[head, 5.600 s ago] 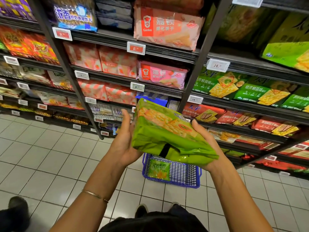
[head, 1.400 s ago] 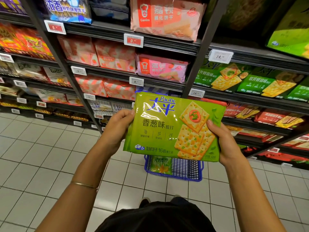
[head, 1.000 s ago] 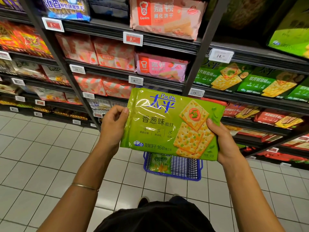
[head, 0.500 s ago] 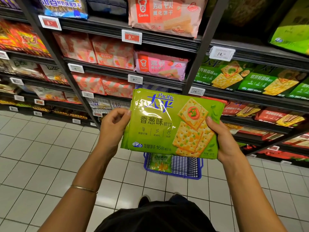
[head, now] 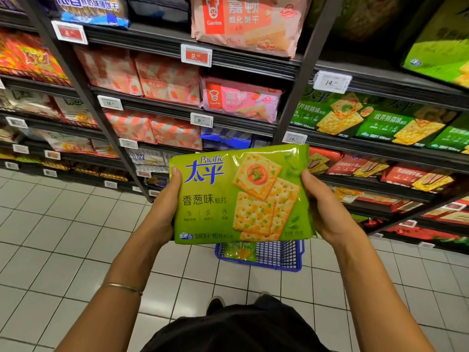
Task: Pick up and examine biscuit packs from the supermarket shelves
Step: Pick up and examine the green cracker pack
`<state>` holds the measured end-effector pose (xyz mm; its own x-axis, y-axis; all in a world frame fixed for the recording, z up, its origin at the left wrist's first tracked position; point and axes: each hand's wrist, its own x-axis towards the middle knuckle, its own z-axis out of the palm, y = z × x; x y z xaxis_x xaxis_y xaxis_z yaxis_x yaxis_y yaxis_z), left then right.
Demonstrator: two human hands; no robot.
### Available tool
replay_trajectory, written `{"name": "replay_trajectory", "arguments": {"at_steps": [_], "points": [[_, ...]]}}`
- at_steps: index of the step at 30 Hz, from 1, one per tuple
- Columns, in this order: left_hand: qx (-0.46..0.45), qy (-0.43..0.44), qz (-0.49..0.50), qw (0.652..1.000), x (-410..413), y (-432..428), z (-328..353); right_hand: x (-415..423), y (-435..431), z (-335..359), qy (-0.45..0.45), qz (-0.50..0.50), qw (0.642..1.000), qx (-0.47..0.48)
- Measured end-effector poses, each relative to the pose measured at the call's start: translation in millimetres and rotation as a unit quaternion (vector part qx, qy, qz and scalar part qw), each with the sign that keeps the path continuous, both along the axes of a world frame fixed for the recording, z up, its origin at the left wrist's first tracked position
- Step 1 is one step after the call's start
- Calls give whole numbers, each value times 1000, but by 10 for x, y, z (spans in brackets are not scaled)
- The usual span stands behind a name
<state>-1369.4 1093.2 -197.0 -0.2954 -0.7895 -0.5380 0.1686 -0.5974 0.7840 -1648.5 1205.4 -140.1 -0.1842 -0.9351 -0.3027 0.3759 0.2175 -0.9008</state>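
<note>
Both hands grip green biscuit pack [head: 241,196] ends.

Biscuit pack [head: 241,194]: glossy plastic film, smooth, glare streaks along its top edge. Shelves [head: 157,39], 9 to 3 o'clock round the pack: dark metal, matt. Pink pack [head: 243,97] at 12 o'clock: plastic film, duller sheen. Basket [head: 279,257] at 6 o'clock: blue plastic lattice. Floor tiles [head: 63,237] at 8 o'clock: pale, smooth, faint gloss, grey grout lines. Bracelet [head: 121,288] at 7 o'clock: thin shiny metal.
</note>
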Motion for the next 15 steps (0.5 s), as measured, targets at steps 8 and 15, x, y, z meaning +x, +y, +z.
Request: {"name": "replay_trajectory", "arguments": {"at_steps": [8,15], "points": [[64,44,19,997,123,-33,-153,94,-37,12,1,2,999,-43],[74,53,12,996,149,-35,-173,115,-56,-8,35,-17,999,-23]]}}
